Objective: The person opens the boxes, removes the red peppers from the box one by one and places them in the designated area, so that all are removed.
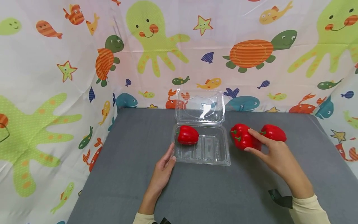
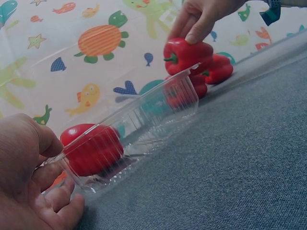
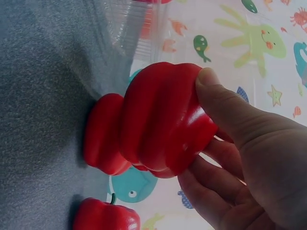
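Note:
A clear plastic clamshell container (image 1: 212, 149) lies with its lid (image 1: 195, 115) raised at the back. Inside, at its left, is a red bell pepper (image 1: 188, 135). My left hand (image 1: 162, 170) holds the container's left rim between thumb and fingers, as the left wrist view shows. To the right of the container, my right hand (image 1: 277, 155) grips another red bell pepper (image 3: 165, 117) by thumb and fingertips. This one is lifted off the table, over a second pepper (image 3: 104, 136) that it partly hides. A further pepper (image 1: 275, 133) lies just right of these.
A grey cloth (image 1: 134, 155) covers the table. At the table's back edge hangs a white curtain (image 1: 167, 84) printed with sea animals, and it continues along the left and right sides. Dark straps sit near both cream sleeves (image 1: 307, 208).

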### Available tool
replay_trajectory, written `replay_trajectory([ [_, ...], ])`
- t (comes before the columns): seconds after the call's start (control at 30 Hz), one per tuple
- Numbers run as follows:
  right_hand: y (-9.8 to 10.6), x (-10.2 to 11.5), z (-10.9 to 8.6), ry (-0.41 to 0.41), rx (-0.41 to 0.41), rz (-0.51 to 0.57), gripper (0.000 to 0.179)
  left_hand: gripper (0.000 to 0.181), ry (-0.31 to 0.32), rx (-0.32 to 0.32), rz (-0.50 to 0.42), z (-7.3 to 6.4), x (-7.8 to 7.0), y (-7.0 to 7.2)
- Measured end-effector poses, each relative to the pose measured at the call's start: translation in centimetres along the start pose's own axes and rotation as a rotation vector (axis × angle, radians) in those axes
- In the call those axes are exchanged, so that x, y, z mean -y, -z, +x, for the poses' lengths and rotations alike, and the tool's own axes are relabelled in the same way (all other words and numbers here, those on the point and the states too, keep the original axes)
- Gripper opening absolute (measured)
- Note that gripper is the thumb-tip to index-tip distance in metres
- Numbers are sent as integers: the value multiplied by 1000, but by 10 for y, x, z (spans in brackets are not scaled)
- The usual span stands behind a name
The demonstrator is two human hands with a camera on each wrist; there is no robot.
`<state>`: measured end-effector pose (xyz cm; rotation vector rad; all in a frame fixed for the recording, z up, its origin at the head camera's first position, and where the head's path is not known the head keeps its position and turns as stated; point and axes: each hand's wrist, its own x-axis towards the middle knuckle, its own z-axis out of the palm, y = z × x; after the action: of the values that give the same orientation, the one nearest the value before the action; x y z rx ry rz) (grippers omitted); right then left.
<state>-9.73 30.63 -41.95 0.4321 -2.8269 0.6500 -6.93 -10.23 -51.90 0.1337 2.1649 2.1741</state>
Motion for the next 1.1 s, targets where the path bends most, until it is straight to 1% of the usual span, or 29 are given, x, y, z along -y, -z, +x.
replay_trajectory([
  [0.3, -3, -2, -3, -14, 15, -3, 86, 55, -15, 5, -15, 0, -2, 0],
  [0.53, 0, -3, -9, -26, 81, 2, 84, 55, -17, 13, -15, -1, -1, 0],
  [0.67, -1, -4, -11, -19, 109, 5, 82, 55, -7, 12, -22, -1, -1, 0],
  [0.93, -6, -8, -13, 23, 126, -6, 79, 55, 9, 14, -17, -1, -2, 1],
  [1.1, -10, -11, -14, 12, 167, -6, 77, 55, 6, 14, -22, -1, -2, 1],
])
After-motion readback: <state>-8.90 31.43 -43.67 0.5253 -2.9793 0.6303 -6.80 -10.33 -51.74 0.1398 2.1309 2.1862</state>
